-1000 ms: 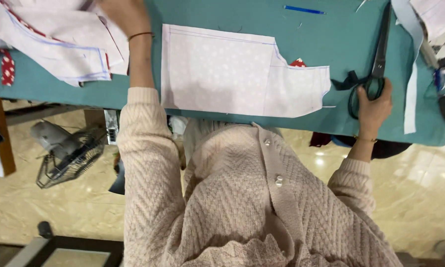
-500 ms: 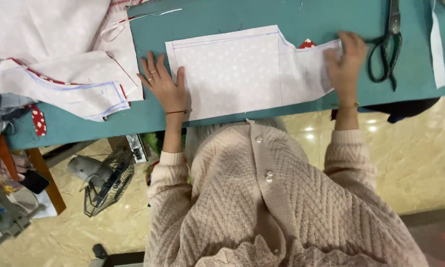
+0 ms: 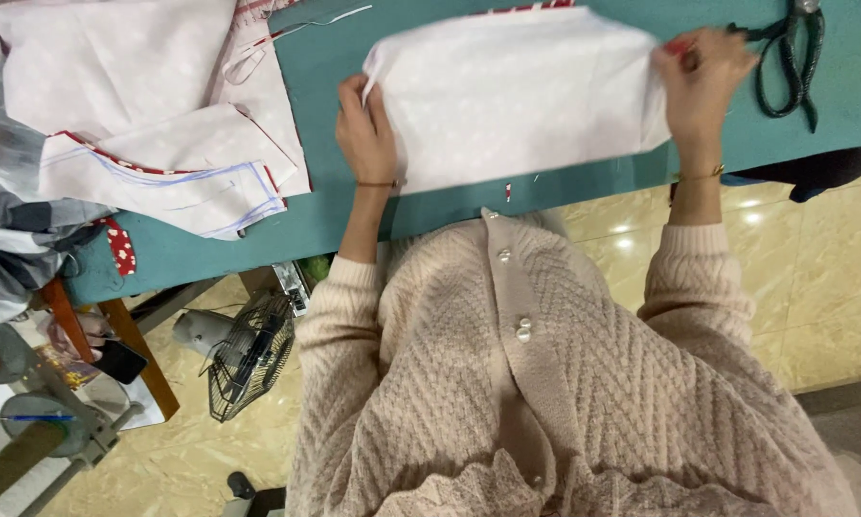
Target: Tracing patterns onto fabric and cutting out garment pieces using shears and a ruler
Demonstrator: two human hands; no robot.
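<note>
A white cut fabric piece [image 3: 517, 96] with faint dots lies on the teal table [image 3: 335, 57], its ends lifted and curled. My left hand [image 3: 365, 134] grips its left edge. My right hand [image 3: 701, 77] pinches its right edge, where a bit of red fabric shows. Black scissors [image 3: 790, 48] lie on the table just right of my right hand, apart from it.
A pile of white fabric pieces [image 3: 153, 124] with blue and red marked lines covers the table's left part. A red dotted scrap [image 3: 121, 249] sits at the table's near edge. Below on the floor stands a small wire-cage fan [image 3: 249, 354]. Clutter fills the far left.
My right hand let go of the scissors and left them on the table. Both hands came to the white piece, pressed it flat, then took its two ends and lifted them.
</note>
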